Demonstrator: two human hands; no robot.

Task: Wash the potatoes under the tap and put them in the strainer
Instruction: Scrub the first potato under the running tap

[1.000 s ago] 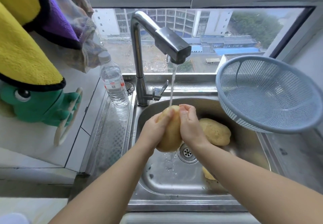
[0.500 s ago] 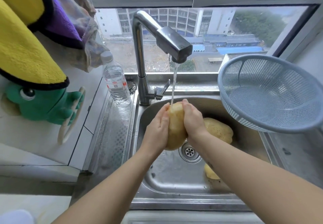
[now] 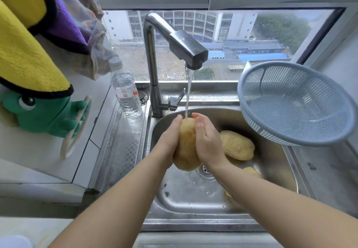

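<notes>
**Over the sink: first spud mid-rinse, strainer waiting**

Under the tap (image 3: 186, 48), about 12 o'clock from the drain (image 3: 206, 170): potato (image 3: 187, 147) stood on end, top poking into the water stream (image 3: 188, 90). Sandwiched between left hand (image 3: 168, 141) at its 9 o'clock and right hand (image 3: 208, 141) at its 3 o'clock, both wrapped round it, fingers pointing up toward the spout.

Just changed: a second ago lying broader across the palms with fingertips closed over the top. Now turned narrow-side-on, fingertips parted, bare tip getting the water. Reads like rubbing and rotating to hit every side, so probably not done with this one yet.

Elsewhere in the sink (image 3: 189, 193): second potato (image 3: 237, 145) at 3 o'clock from the drain, lying on its side, same spot as before. Bit of a third potato (image 3: 251, 171) at 4 o'clock, mostly hidden by the right forearm.

Strainer (image 3: 294, 102) up at 2 o'clock on the sink's edge, tilted, nothing in it. So zero of three delivered, early days. Wet skin, likely slippery for the carry over.
</notes>
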